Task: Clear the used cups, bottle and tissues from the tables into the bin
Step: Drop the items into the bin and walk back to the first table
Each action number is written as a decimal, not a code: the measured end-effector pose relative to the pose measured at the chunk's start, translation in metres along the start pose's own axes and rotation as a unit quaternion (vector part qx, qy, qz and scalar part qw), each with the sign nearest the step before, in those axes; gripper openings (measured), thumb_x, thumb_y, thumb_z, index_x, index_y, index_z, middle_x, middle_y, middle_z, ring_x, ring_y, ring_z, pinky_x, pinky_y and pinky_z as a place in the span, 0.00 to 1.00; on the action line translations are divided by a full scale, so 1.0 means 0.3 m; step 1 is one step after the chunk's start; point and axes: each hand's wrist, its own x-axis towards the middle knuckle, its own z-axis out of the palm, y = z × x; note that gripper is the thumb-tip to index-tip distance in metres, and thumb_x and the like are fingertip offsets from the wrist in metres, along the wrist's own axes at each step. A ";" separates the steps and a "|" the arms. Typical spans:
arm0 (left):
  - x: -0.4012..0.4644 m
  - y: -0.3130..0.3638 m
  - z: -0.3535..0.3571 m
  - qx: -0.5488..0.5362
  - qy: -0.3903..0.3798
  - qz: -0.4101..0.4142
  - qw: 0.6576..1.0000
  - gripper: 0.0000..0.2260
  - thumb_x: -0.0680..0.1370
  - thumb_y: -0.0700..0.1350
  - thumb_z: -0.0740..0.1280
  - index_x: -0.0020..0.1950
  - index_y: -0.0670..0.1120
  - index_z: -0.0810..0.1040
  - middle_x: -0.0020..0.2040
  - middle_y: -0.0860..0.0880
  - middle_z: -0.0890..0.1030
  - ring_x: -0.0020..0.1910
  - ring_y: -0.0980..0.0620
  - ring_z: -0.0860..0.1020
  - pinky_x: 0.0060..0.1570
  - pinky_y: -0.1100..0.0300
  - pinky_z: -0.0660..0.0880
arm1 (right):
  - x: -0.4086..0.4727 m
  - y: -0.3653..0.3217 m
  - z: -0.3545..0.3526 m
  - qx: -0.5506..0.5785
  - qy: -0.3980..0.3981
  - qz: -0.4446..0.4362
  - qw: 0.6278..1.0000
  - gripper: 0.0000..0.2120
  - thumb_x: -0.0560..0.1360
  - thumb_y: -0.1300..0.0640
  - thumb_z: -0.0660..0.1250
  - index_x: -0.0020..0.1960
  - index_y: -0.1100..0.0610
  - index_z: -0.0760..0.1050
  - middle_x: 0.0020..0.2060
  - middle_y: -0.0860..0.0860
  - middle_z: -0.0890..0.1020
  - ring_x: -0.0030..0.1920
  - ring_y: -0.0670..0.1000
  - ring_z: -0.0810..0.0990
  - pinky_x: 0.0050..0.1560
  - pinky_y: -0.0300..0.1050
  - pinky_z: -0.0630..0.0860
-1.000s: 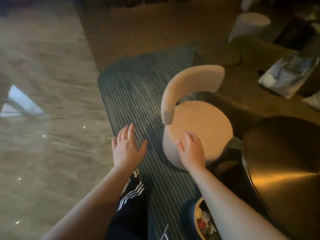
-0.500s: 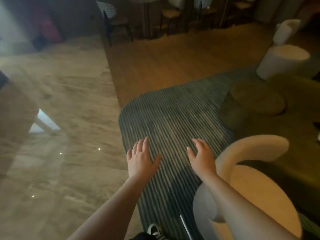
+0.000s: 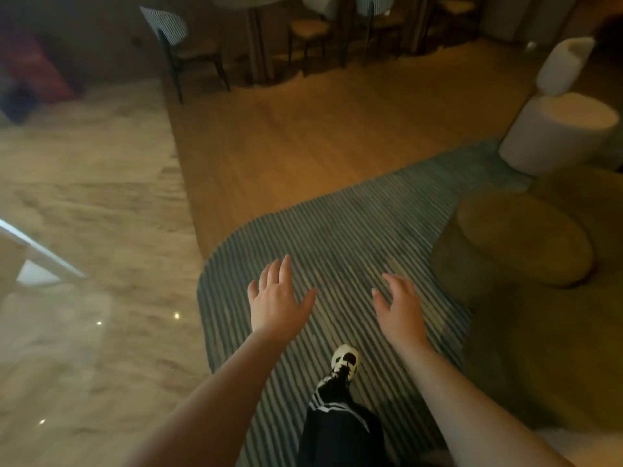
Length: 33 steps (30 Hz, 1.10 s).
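I see no bin, cup, bottle or tissue anywhere around the striped rug [image 3: 337, 230]. My left hand [image 3: 274, 299] hovers above the rug's near part, fingers spread wide, holding nothing. My right hand [image 3: 399, 306] hangs beside it, loosely open, also empty. One shoe [image 3: 344, 360] stands on the rug below them.

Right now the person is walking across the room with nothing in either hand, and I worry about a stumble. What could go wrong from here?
1. The shoe is mid-stride on the striped rug, whose edge borders the wood floor; a toe could catch there.
2. The low olive pouf sits close to the right hand and could be clipped.
3. The glossy marble floor beside the left hand may be slippery.
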 end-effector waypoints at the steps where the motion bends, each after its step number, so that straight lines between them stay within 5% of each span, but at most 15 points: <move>1: 0.126 0.019 0.025 0.005 -0.002 -0.003 1.000 0.37 0.74 0.68 0.53 0.77 0.51 0.49 0.76 0.50 0.58 0.75 0.50 0.54 0.72 0.45 0.52 | 0.135 0.002 -0.002 0.000 -0.003 0.002 1.000 0.22 0.79 0.49 0.60 0.71 0.57 0.67 0.69 0.55 0.68 0.69 0.54 0.67 0.68 0.51 0.67; 8: 0.918 0.230 0.123 0.027 -0.009 -0.013 1.000 0.37 0.74 0.69 0.53 0.77 0.51 0.49 0.76 0.50 0.58 0.75 0.50 0.55 0.72 0.45 0.52 | 1.022 -0.032 -0.101 -0.036 -0.017 -0.021 0.999 0.23 0.80 0.48 0.58 0.71 0.57 0.66 0.71 0.54 0.66 0.71 0.54 0.64 0.69 0.50 0.65; 33: 3.603 1.125 0.567 0.010 -0.023 0.062 0.998 0.34 0.75 0.65 0.57 0.76 0.49 0.57 0.74 0.48 0.65 0.73 0.50 0.60 0.68 0.45 0.58 | 3.672 0.148 -0.475 -0.024 0.053 0.100 0.993 0.22 0.80 0.48 0.59 0.70 0.56 0.67 0.70 0.53 0.67 0.69 0.55 0.66 0.67 0.50 0.66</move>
